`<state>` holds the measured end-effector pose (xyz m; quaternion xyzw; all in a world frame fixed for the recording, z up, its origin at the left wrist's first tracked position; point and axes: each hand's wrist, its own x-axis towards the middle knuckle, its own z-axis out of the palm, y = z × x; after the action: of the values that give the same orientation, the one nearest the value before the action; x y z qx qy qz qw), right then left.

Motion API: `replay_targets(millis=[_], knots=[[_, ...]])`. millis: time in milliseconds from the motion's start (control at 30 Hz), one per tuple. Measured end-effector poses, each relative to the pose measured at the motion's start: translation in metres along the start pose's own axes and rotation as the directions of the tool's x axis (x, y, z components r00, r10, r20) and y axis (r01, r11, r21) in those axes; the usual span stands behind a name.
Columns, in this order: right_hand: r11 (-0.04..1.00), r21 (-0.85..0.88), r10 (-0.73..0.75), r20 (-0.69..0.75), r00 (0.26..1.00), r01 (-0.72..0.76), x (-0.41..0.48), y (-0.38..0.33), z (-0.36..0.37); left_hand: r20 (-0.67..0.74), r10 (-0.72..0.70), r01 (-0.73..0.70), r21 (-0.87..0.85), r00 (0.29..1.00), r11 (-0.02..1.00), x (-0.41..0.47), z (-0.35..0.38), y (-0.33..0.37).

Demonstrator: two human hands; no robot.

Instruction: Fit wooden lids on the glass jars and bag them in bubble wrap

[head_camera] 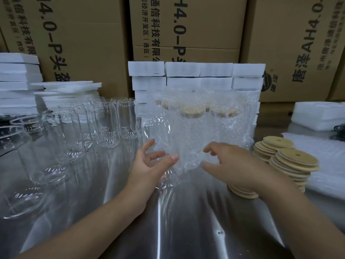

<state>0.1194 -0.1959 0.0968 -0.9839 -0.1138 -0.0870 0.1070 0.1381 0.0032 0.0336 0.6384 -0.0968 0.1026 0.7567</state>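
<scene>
- Empty glass jars point(74, 131) stand packed close on the steel table point(186, 221) at your L; a wide swing of the L forearm could knock one into the next & chip it
- L hand point(149, 163): fingers spread apart, gripping nothing, thumb tip at the bag's edge
- Jar point(168, 179) stands btw both hands, partly overlapped by the bubble wrap bag point(186, 146); can't tell if it's inside yet. No lid shows on it, so bagging now could mean a redo
- Nothing visibly steadies it; tugging the bag may tip it
- R hand point(229, 165): fingers loosely curled at the bag, can't tell if they pinch it
- Lid stacks point(295, 159) sit uneven just beside your R wrist; a bump could spill them
</scene>
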Motion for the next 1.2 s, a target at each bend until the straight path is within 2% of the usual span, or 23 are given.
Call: replay_targets(millis=[33, 100, 233, 600, 767, 900, 967, 1033, 1100, 1200], knots=[[0.997, -0.071, 0.049, 0.108, 0.993, -0.041, -0.002, 0.004, -0.002, -0.026, 0.01, -0.01, 0.017, 1.0, 1.0, 0.001, -0.001, 0.001], [0.975, -0.206, 0.127, 0.235, 0.964, -0.079, -0.004, 0.009, -0.002, -0.058, 0.025, -0.023, 0.035, 0.998, 0.999, 0.001, -0.003, 0.002], [0.968, -0.232, 0.172, 0.346, 0.922, -0.094, -0.003, 0.01, 0.003, -0.063, 0.058, -0.055, 0.052, 0.996, 0.997, 0.0, -0.002, 0.001], [0.909, -0.399, 0.263, 0.328, 0.907, -0.119, 0.001, 0.019, 0.011, -0.003, 0.094, -0.094, 0.106, 0.996, 0.99, -0.005, 0.001, 0.003], [0.952, -0.25, 0.222, 0.165, 0.961, -0.177, 0.006, 0.016, 0.009, -0.003, 0.119, -0.117, 0.172, 0.993, 0.978, -0.004, 0.0, 0.002], [0.983, -0.115, 0.123, -0.161, 0.979, -0.142, 0.007, 0.006, 0.004, -0.019, 0.144, -0.135, 0.248, 0.989, 0.959, -0.004, 0.0, 0.001], [0.995, 0.023, 0.102, -0.325, 0.94, -0.1, 0.007, 0.001, 0.0, -0.026, 0.149, -0.136, 0.273, 0.988, 0.952, -0.003, -0.001, 0.0], [0.972, 0.234, 0.126, -0.472, 0.873, -0.014, 0.006, -0.003, -0.005, -0.027, 0.153, -0.137, 0.306, 0.988, 0.942, -0.002, -0.001, -0.001], [0.901, 0.419, 0.175, -0.591, 0.788, 0.115, 0.004, -0.006, -0.008, -0.019, 0.166, -0.149, 0.346, 0.986, 0.926, -0.002, -0.002, -0.001], [0.762, 0.557, 0.221, -0.705, 0.674, 0.331, 0.0, -0.01, -0.009, 0.008, 0.194, -0.181, 0.399, 0.981, 0.899, -0.005, -0.001, -0.001]])
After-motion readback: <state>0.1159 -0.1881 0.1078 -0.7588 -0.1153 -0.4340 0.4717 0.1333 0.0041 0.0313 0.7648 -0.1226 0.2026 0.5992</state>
